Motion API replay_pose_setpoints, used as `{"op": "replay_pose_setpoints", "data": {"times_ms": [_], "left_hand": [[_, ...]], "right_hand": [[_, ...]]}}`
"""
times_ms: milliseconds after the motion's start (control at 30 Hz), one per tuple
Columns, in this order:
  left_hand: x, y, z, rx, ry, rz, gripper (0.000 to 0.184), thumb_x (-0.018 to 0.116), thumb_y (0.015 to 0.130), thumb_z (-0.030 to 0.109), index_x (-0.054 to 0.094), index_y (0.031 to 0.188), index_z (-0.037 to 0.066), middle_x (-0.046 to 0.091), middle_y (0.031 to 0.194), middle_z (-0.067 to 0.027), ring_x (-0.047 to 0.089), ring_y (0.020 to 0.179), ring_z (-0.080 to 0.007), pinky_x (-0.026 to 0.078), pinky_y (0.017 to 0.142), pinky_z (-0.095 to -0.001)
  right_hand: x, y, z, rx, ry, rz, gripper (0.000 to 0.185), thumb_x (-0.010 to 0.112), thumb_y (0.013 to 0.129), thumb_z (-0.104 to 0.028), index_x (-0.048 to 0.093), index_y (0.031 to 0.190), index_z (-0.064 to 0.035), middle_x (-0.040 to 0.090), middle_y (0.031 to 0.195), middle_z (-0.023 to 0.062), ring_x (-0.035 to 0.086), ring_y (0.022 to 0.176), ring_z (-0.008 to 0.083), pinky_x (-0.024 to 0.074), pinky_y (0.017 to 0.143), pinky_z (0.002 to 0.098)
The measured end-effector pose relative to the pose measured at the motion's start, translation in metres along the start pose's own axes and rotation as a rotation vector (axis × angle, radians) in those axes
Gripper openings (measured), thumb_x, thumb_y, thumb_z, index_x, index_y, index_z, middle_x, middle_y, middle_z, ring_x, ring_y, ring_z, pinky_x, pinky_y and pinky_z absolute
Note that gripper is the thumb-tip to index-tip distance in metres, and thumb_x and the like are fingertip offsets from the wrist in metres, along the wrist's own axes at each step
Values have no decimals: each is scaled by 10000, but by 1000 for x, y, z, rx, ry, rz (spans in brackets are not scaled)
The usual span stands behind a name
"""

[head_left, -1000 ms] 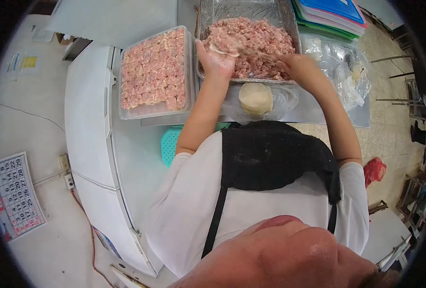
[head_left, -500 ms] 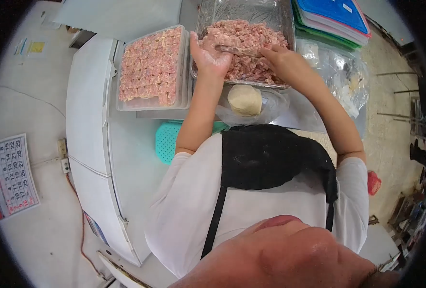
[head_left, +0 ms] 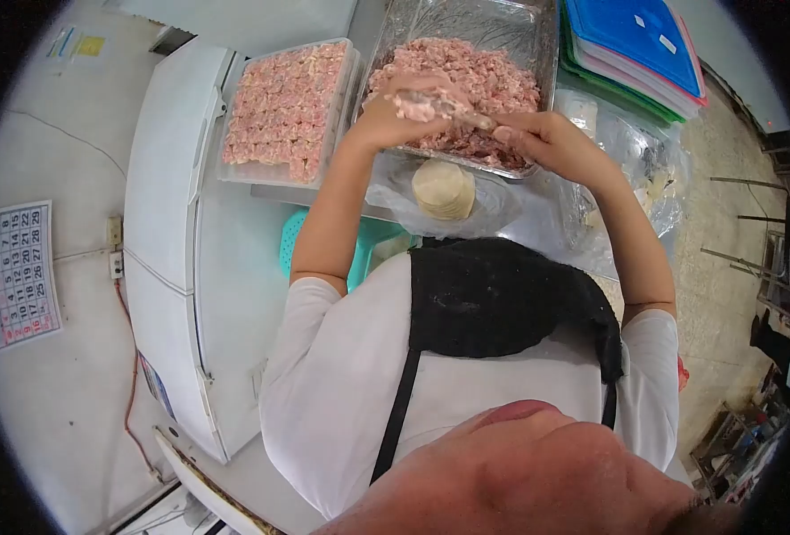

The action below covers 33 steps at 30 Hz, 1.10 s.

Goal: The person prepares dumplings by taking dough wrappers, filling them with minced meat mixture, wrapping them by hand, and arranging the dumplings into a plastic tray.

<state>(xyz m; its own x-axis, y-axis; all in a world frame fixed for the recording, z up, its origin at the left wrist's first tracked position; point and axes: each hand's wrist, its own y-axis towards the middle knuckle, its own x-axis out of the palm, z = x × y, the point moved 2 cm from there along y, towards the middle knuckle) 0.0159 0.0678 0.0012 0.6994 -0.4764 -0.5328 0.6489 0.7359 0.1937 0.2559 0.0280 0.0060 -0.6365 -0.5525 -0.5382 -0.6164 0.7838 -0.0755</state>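
Observation:
A metal pan (head_left: 455,18) of ground meat (head_left: 466,64) lies in front of me. My right hand (head_left: 546,143) is closed on the handle of a spatula-like tool (head_left: 475,119), whose far end is smeared with meat. Over the near left part of the pan, my left hand (head_left: 395,114) is curled at the meat-covered end of the tool. What sits in its fingers is hidden by meat and blur. Just below the pan, a stack of round pale dumpling wrappers (head_left: 444,189) rests on a clear plastic bag (head_left: 493,209).
To the left, a plastic tray (head_left: 352,76) holds rows of meat-filled dumplings (head_left: 283,111). Coloured lids or boards (head_left: 635,45) are stacked at the right, above more plastic bags (head_left: 622,178). A turquoise basket (head_left: 364,254) and a white fridge (head_left: 167,169) are at the lower left.
My left hand has gone from a raised, spread palm to a curled shape around the tool's meaty end. My right hand has shifted slightly right and down, still gripping the tool. The view has shifted slightly.

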Motion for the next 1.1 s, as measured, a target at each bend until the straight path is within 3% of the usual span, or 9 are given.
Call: {"op": "replay_pose_setpoints", "data": {"times_ms": [167,400,500,567,667,767,867,1000,1100], "left_hand": [[24,-19,-26,26,230,239,373,775,693,196,666,1022,60,661,971,-69,612,928,-199,487,831,-322],[30,-23,-84,-509,145,437,404,792,682,270,667,993,46,666,949,-70,619,877,-176,484,809,-298],[35,-21,-44,-493,-2,387,358,778,700,223,649,977,36,653,930,-37,595,855,-151,474,777,-284],[30,-21,-44,-601,23,285,352,769,717,210,638,988,28,644,919,-28,589,859,-139,474,765,-275],[21,-31,-24,-428,55,366,404,782,685,282,643,988,55,647,992,-77,590,961,-188,460,838,-313],[20,-29,1,-187,100,465,444,793,663,312,647,1007,72,645,1030,-111,591,1014,-224,454,874,-337],[22,-24,19,-232,88,354,499,804,647,316,644,1047,63,636,1079,-141,586,1053,-255,448,905,-351],[24,-26,-7,-19,369,303,583,803,639,355,631,1091,30,630,1115,-167,585,1071,-284,451,915,-367],[22,-26,2,-232,371,223,623,792,640,394,620,1101,13,628,1125,-170,589,1059,-296,450,920,-363]], "right_hand": [[12,17,54,-82,68,-25,350,557,918,-328,632,1135,-64,673,939,161,636,779,209,489,709,312],[8,5,20,-222,-533,481,288,558,891,-230,600,1160,-137,628,958,154,614,840,353,497,688,433],[28,23,71,-222,-646,378,305,529,875,-216,556,1176,-175,628,934,116,637,796,318,506,655,433],[9,23,85,43,-800,282,211,539,861,-222,627,1027,-125,648,912,130,639,819,315,506,684,439],[-7,4,81,159,-740,205,268,547,868,-276,678,942,-54,660,873,171,635,862,330,502,721,430],[-27,-19,60,33,-401,334,326,538,899,-296,649,1085,-52,654,983,194,638,903,331,500,767,390],[-18,-29,25,-135,-15,201,354,532,920,-309,616,1160,-64,639,1054,201,638,939,329,485,815,351],[11,-14,24,-51,28,32,343,540,918,-307,624,1154,-73,649,1038,184,633,947,333,475,834,352],[-16,-14,22,-15,-369,131,339,550,907,-317,638,1130,-77,652,1020,180,628,918,344,483,811,378]]}}
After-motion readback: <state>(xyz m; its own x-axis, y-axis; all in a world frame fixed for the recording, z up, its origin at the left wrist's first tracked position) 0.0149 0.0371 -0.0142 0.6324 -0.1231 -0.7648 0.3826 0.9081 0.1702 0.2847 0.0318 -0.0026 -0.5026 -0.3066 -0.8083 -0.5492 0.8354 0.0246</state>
